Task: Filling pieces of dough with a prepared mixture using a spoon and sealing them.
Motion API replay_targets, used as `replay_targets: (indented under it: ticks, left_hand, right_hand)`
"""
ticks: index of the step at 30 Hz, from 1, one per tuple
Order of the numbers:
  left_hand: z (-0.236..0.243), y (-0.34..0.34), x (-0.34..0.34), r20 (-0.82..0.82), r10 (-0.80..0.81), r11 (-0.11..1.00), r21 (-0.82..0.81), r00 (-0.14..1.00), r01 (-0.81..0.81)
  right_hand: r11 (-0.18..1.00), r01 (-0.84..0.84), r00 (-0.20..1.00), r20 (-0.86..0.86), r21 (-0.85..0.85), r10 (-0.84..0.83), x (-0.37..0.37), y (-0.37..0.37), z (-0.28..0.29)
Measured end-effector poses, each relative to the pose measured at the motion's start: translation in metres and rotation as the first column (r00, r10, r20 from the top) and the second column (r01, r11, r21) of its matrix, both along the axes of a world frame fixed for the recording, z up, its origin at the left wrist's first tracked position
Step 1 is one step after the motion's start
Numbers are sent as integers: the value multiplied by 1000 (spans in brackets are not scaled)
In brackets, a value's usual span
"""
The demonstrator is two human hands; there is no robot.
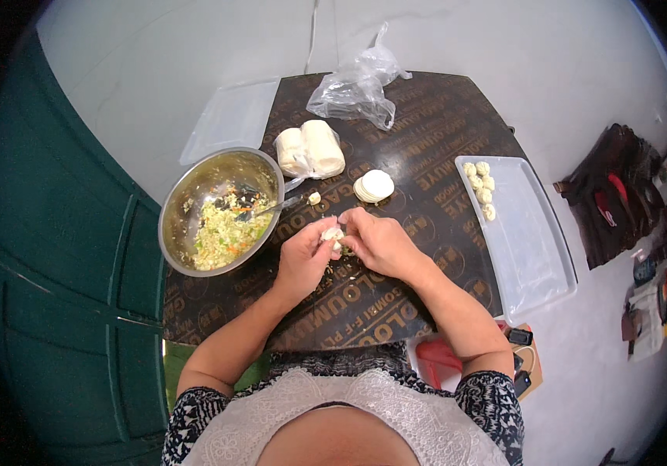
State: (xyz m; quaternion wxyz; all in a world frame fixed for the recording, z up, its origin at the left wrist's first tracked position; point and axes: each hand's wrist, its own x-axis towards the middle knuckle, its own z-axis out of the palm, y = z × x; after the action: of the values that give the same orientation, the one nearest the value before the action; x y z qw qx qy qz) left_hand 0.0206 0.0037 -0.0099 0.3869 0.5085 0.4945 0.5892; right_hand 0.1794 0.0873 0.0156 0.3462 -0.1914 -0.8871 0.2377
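Note:
Over the middle of the dark patterned table, my left hand (301, 255) and my right hand (384, 242) meet, fingers closed around a small pale dumpling (333, 234). My fingers partly hide it. To the left of my hands stands a steel bowl (169, 203) of chopped vegetable filling (221, 229), with a utensil (279, 206) leaning over its rim. A short stack of round white dough wrappers (375, 185) lies just beyond my right hand. A small pale lump (315, 199) rests on the table past my left hand.
A clear bag of stacked wrappers (319, 147) sits behind the bowl. Crumpled plastic (358, 85) lies at the table's far edge. On the right, a pale tray (531, 256) holds several finished dumplings (479, 182). A translucent lid or tray (232, 116) is at the far left.

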Motion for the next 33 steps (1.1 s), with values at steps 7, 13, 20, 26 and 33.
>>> replay_targets:
  ticks: [7,13,20,26,33]
  left_hand:
    - [3,0,-3,59,-31,999,-26,998,33]
    - [7,2,-5,125,-18,997,-76,992,28]
    - [5,3,-2,166,36,998,-53,985,-28]
    - [-2,2,-7,57,-39,998,-54,998,42]
    - [-8,1,-9,-83,-21,1000,-11,996,21]
  right_hand:
    - [998,-67,997,27,-10,67,-1,3,-4]
    - [993,-88,995,51,84,83,-2,-1,-1]
    - [971,-77,997,49,225,67,0,-1,5]
    - [937,-102,994,57,334,88,-1,-2,-1]
    - [970,-40,999,29,239,34,1,-1,4]
